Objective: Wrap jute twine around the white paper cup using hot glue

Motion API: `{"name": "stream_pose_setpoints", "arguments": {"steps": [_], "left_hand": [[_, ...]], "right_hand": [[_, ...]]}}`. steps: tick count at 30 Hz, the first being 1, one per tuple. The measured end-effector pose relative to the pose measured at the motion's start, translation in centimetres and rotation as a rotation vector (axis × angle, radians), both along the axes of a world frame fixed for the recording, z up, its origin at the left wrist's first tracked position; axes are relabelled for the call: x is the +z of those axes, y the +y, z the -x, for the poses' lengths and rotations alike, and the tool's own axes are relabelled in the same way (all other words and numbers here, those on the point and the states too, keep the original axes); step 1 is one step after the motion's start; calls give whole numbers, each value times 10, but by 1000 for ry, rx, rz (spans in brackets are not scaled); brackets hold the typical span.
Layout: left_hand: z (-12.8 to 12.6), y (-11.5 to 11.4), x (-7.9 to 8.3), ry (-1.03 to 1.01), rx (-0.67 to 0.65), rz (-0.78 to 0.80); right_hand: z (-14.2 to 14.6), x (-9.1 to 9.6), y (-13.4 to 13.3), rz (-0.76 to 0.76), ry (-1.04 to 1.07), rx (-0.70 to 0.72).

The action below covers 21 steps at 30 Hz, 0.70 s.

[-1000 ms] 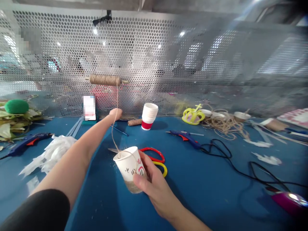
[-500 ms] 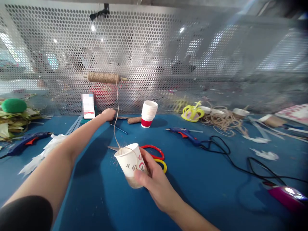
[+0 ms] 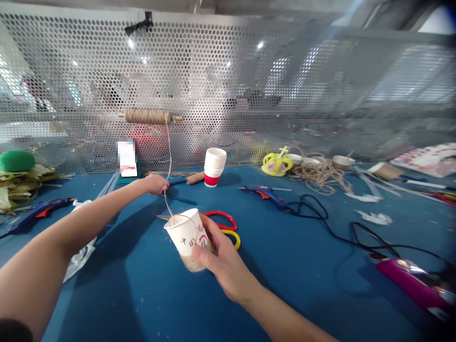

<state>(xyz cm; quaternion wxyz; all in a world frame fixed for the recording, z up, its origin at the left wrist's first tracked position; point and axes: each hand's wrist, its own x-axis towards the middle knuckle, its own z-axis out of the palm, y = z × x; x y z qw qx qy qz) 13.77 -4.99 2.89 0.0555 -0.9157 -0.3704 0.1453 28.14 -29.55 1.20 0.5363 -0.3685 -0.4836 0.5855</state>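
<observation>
While the right hand [image 3: 226, 261] grips the tilted paper cup [image 3: 185, 235], brownish around its base, the left hand [image 3: 157, 184] is stretched far ahead beside a dark slender tool [image 3: 178, 182]; whether its fingers hold that, I cannot tell. A twine strand [image 3: 170, 161] hangs from the roll [image 3: 147, 116] above the left hand down into the cup. Scissors [image 3: 230, 232] lie just beyond the right hand, partly blocked by the cup. Right of the left hand stand stacked cups [image 3: 214, 164]; left of it, a phone [image 3: 127, 159].
</observation>
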Motion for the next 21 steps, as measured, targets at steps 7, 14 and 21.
{"name": "stream_pose_setpoints", "arguments": {"steps": [7,14,21], "left_hand": [[14,-16,3,-67,-22,97],[-49,23,-5,-318,35,17],[-85,44,-19,-315,72,50]], "right_hand": [[-6,6,4,-1,-109,27],[11,-4,-1,-39,-488,41],[-52,49,58,-194,-883,25]]}}
